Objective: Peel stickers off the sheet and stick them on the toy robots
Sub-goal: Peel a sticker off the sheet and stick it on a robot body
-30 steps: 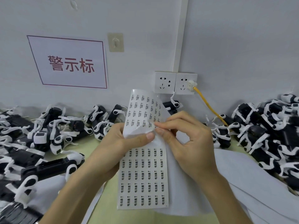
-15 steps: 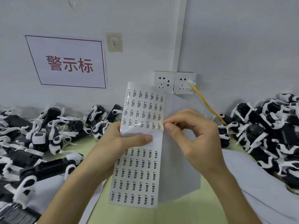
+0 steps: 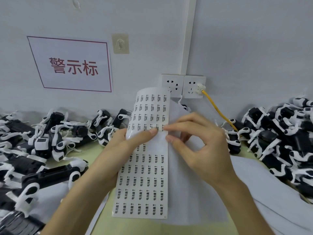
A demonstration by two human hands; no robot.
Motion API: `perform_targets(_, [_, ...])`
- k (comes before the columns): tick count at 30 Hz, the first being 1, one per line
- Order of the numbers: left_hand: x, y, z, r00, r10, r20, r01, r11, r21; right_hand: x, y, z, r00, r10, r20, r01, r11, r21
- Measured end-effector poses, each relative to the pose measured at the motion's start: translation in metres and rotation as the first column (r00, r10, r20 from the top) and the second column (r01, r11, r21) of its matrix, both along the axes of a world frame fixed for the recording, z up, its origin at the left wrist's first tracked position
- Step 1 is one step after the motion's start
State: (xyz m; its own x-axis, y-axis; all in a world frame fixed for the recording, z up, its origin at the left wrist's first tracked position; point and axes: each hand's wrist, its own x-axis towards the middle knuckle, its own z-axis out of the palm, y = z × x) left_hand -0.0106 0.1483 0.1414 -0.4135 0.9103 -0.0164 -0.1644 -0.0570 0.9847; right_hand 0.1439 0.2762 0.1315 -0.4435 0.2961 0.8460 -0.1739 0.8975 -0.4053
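Note:
A sticker sheet (image 3: 144,180) printed with several rows of small black labels is held upright in front of me, its top part curling back. My left hand (image 3: 118,150) grips the sheet from the left, thumb pressed across its face. My right hand (image 3: 198,141) pinches at the sheet's right edge with index finger and thumb; I cannot tell whether a sticker is between them. A white backing paper (image 3: 186,184) hangs behind the sheet. Black and white toy robots (image 3: 50,138) lie piled on the left, and more toy robots (image 3: 279,136) on the right.
The yellow-green table (image 3: 135,226) runs along a grey wall with a sign (image 3: 72,65), wall sockets (image 3: 183,85) and a yellow cable (image 3: 218,111). White paper sheets (image 3: 271,200) lie at the right. A long black toy part (image 3: 50,175) lies at the left.
The sheet has been lifted and swung more upright, and its top has straightened. My right hand's fingers have shifted to the sheet's right edge. The left hand keeps its grip.

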Motion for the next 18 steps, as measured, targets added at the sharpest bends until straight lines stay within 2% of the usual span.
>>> perform_targets(6, [-0.0017, -0.0023, 0.0010, 0.999, -0.008, -0.034, 0.009, 1.000, 0.017, 0.0021, 0.0004, 0.0010, 0.998, 0.053, 0.047, -0.050, 0.997, -0.063])
perform_targets(11, [-0.0044, -0.0042, 0.0013, 0.993, -0.101, -0.060, 0.104, 0.993, 0.054, 0.0057, 0.0023, 0.0048, 0.988, 0.145, 0.061, -0.138, 0.984, -0.116])
perform_targets(15, [-0.0080, -0.0038, 0.0014, 0.964, -0.249, -0.097, 0.255, 0.965, 0.062, 0.0078, 0.0043, 0.0060, 0.984, 0.155, 0.084, -0.144, 0.982, -0.123])
perform_targets(18, [-0.0099, -0.0017, 0.0009, 0.956, -0.273, -0.104, 0.279, 0.959, 0.047, 0.0089, 0.0047, 0.0060, 0.982, 0.162, 0.093, -0.149, 0.980, -0.134])
